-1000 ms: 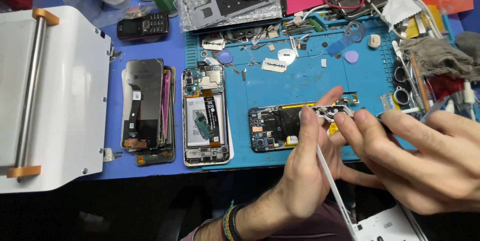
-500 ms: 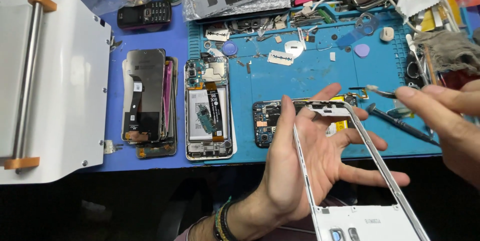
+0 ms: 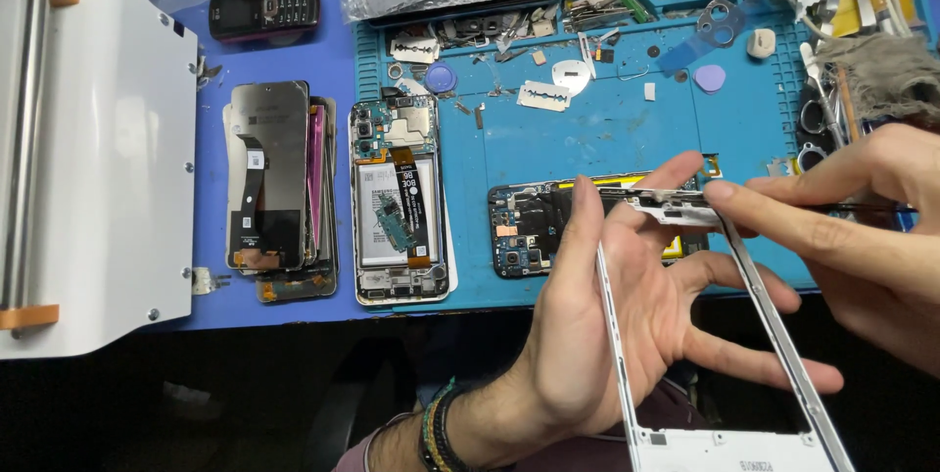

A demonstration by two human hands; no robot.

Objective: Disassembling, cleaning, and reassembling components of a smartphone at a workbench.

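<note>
My left hand (image 3: 627, 325) holds a white phone frame (image 3: 774, 335) upright over the table's front edge, thumb and fingers pinching its top bar. My right hand (image 3: 862, 237) grips thin dark tweezers (image 3: 862, 208) and its fingertips touch the frame's top right corner. Behind the frame an opened phone (image 3: 529, 227) with its black board showing lies on the blue mat (image 3: 607, 139).
Another opened phone (image 3: 397, 203) with its battery showing lies left of the mat. A stack of dark screens (image 3: 274, 178) sits beside it. A white machine (image 3: 88, 159) fills the left. A black keypad phone (image 3: 264, 10), razor blades (image 3: 543, 95) and small tools (image 3: 822, 110) lie at the back.
The white frame has come up between my hands and my left hand has opened around it. My right hand has moved in from the right to the frame's top corner.
</note>
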